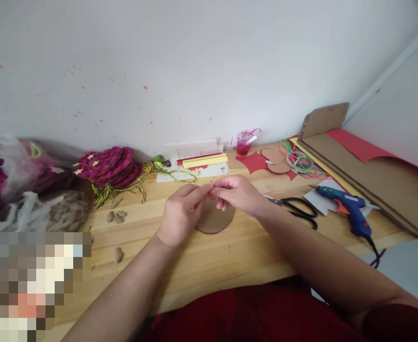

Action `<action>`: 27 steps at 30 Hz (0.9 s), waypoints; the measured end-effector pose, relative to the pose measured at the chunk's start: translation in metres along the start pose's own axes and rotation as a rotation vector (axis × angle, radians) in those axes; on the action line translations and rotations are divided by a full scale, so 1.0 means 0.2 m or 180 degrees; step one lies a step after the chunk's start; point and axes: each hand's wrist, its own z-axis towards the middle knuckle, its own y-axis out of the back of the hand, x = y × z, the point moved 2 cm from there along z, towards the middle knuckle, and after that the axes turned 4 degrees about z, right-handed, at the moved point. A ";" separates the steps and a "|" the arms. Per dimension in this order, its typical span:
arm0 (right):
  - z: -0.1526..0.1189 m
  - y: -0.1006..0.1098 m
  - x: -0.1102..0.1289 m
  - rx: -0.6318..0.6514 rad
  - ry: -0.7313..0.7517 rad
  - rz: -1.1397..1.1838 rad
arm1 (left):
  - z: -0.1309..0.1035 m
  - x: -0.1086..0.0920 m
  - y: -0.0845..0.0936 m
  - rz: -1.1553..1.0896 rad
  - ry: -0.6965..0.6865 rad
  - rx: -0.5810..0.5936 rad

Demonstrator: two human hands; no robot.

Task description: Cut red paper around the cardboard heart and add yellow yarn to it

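Note:
Over a round cardboard disc (216,221) with a dark reddish edge, both of my hands meet at the fingertips. My left hand (183,211) is closed in a pinch, its fingers pointing away from me and to the right. My right hand (236,194) also pinches, thumb and forefinger against the left fingertips. A bit of red shows between them, but it is too small and covered to name. The disc lies flat on the wooden table, partly hidden under the hands. Black-handled scissors (297,209) lie just right of my right wrist.
A blue glue gun (353,209) lies at the right near cardboard sheets (365,175) and coloured cords (303,163). A cup of pink paint (245,144) stands by the wall. Stacked magenta discs (114,166), peanuts (118,255) and plastic bags (57,209) are on the left.

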 end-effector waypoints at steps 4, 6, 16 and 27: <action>0.00 0.00 0.01 0.0034 -0.0032 -0.0269 | 0.00 0.01 0.00 0.0030 -0.0023 -0.0027; -0.01 0.00 0.03 0.0092 -0.0005 -0.0449 | 0.01 0.00 0.01 0.0047 0.0025 0.0002; -0.04 0.00 0.04 -0.0260 0.0471 -0.1127 | 0.04 -0.02 0.03 -0.0084 0.0593 0.0131; -0.04 0.01 0.05 0.0148 0.0040 -0.0676 | 0.04 0.05 0.01 -0.1652 0.1793 0.0854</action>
